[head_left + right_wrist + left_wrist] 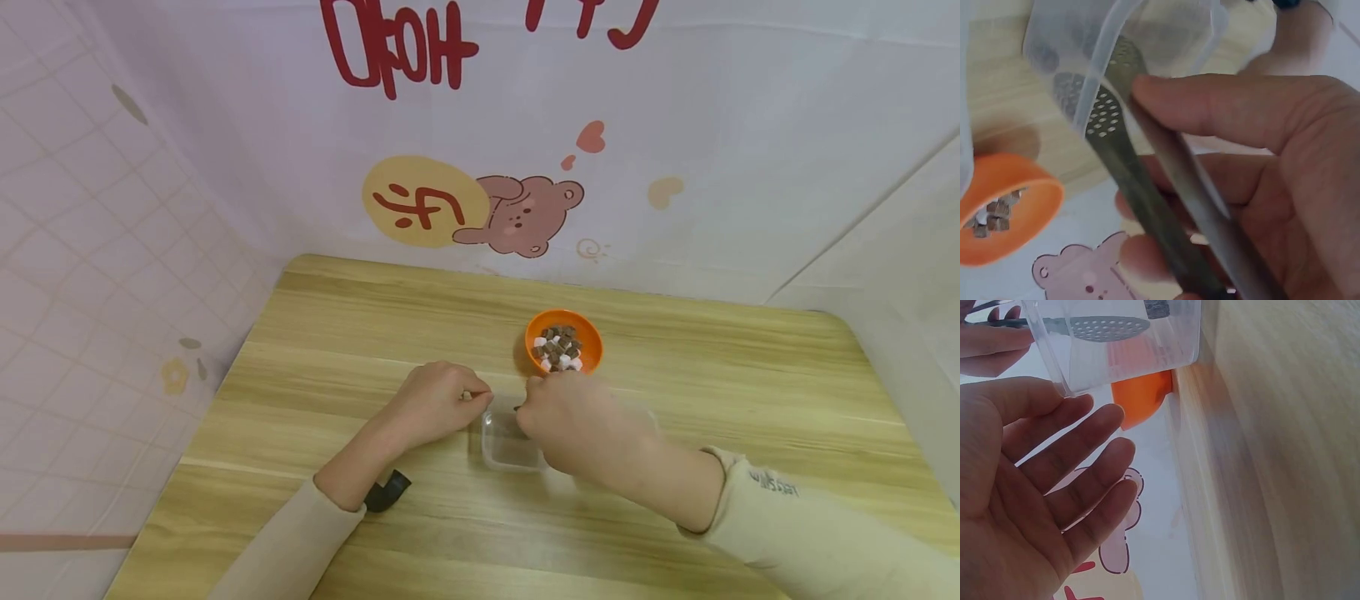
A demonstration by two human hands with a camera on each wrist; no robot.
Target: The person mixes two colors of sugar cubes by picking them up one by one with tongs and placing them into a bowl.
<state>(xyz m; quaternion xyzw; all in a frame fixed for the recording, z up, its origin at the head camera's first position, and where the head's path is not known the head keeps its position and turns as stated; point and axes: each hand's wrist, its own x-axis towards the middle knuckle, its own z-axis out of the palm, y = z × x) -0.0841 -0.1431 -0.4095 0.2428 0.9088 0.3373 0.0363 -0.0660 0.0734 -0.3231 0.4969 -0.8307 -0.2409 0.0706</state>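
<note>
My right hand (592, 421) holds metal tongs (1141, 194), its thumb on one arm and fingers behind the other. The tongs' perforated ends (1110, 328) reach into a clear plastic container (513, 454). In the left wrist view a small dark cube (1157, 307) shows through the container's wall near its bottom. My left hand (435, 400) pinches the container's rim between thumb and index finger; its other fingers (1079, 487) are loosely extended. Just behind the container stands an orange bowl (594, 337) with several brown and white cubes (558, 346). The tongs are mostly hidden in the head view.
A translucent edge (647, 417) shows just beyond my right hand; whether it belongs to another container is unclear. Below my left wrist is a black curved piece (387, 492). White printed cloth (675, 108) hangs behind the wooden table (360, 333).
</note>
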